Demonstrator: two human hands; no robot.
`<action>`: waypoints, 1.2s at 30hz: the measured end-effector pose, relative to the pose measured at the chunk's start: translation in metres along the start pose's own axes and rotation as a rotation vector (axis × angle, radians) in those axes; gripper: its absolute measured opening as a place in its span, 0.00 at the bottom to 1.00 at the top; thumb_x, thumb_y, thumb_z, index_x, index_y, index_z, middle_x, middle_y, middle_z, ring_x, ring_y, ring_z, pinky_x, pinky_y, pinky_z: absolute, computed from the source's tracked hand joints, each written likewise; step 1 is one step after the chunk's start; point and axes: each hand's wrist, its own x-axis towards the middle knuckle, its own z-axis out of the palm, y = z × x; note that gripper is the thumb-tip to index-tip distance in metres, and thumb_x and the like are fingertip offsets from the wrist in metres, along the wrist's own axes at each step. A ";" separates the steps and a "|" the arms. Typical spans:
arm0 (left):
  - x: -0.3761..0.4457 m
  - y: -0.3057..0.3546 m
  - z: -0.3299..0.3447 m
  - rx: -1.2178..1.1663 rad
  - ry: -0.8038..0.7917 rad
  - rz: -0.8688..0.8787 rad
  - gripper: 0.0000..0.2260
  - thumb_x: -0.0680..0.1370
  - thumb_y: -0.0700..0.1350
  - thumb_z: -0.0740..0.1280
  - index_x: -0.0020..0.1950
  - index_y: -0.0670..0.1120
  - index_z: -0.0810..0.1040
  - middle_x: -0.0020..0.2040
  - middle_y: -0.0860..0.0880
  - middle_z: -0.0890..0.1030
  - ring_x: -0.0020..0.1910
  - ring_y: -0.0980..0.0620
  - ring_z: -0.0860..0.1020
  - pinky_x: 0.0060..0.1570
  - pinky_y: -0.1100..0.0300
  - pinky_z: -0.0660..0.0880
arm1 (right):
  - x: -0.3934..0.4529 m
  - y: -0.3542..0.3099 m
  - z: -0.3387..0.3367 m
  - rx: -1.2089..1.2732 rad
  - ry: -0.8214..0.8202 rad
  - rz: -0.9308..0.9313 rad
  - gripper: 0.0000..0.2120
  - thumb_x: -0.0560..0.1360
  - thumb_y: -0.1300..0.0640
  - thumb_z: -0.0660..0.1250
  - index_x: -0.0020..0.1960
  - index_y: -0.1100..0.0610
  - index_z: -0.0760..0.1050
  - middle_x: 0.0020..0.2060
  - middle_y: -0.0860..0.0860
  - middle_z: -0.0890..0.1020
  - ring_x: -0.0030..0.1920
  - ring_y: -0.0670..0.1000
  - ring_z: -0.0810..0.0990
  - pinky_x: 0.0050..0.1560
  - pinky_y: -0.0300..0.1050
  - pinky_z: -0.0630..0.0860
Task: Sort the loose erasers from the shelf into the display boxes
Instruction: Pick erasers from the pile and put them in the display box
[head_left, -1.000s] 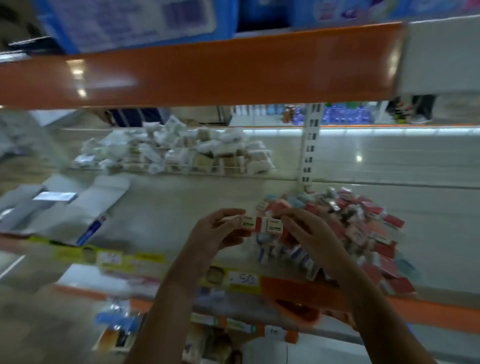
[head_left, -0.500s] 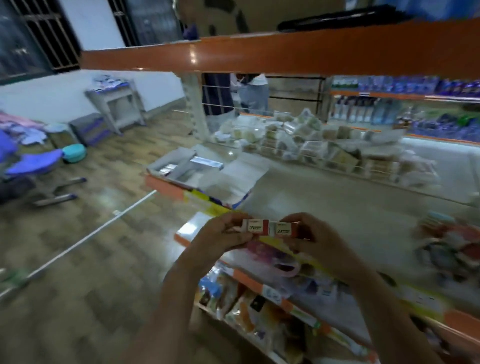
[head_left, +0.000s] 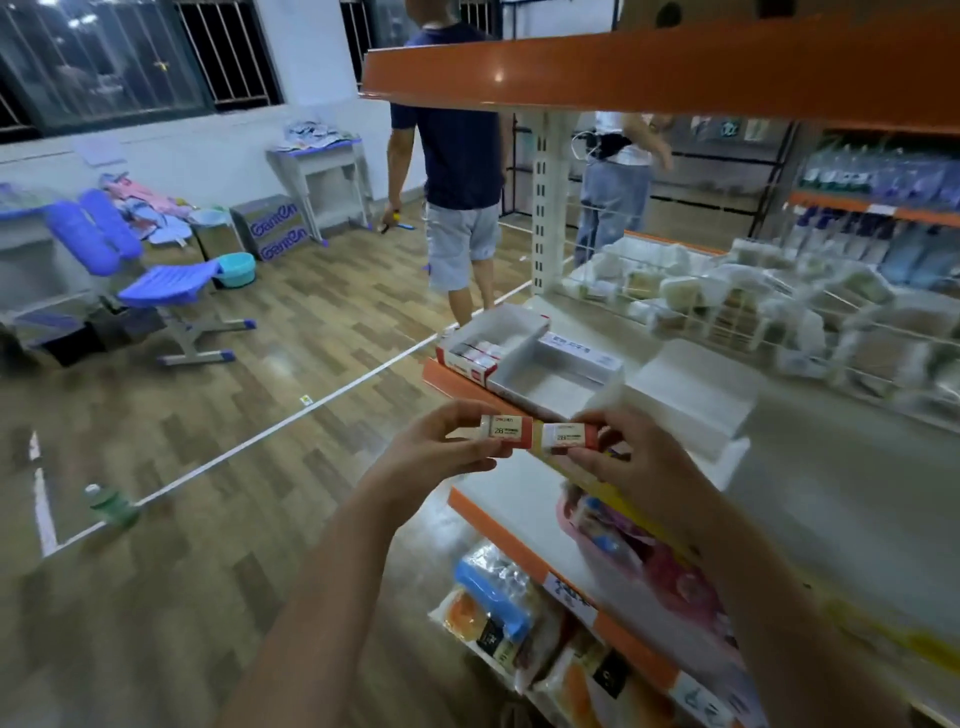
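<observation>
Shelf's display box (head_left: 470, 332) holds erasers (head_left: 475, 355) (red-sleeved).

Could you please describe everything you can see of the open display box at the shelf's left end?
The open red-and-white cardboard display box sits flat at the shelf's left end, partly filled with a row of red-sleeved erasers along its left side. Its right edge meets another open white box. Neither hand touches it.

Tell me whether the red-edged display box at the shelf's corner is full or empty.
Partly filled. The red-edged display box holds a short row of erasers at its near end; the rest of its white inside shows bare.
</observation>
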 end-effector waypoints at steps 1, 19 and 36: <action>0.011 0.000 -0.012 0.009 0.005 0.005 0.14 0.67 0.46 0.74 0.52 0.52 0.80 0.49 0.49 0.84 0.49 0.48 0.83 0.43 0.64 0.77 | 0.017 0.001 0.005 -0.018 0.002 -0.018 0.12 0.70 0.56 0.72 0.49 0.43 0.74 0.46 0.43 0.76 0.44 0.35 0.75 0.41 0.23 0.69; 0.212 0.028 -0.151 -0.033 -0.102 -0.006 0.16 0.68 0.40 0.73 0.55 0.45 0.78 0.54 0.44 0.80 0.47 0.49 0.82 0.43 0.63 0.77 | 0.250 0.027 0.071 -0.535 -0.047 0.182 0.11 0.73 0.55 0.66 0.55 0.54 0.72 0.50 0.50 0.77 0.51 0.49 0.74 0.45 0.40 0.69; 0.319 -0.005 -0.199 0.103 -0.454 -0.046 0.11 0.72 0.39 0.72 0.51 0.51 0.80 0.46 0.51 0.83 0.45 0.54 0.82 0.41 0.64 0.77 | 0.276 0.042 0.125 -0.674 0.011 0.565 0.13 0.73 0.46 0.66 0.55 0.49 0.72 0.53 0.50 0.71 0.53 0.50 0.74 0.58 0.50 0.74</action>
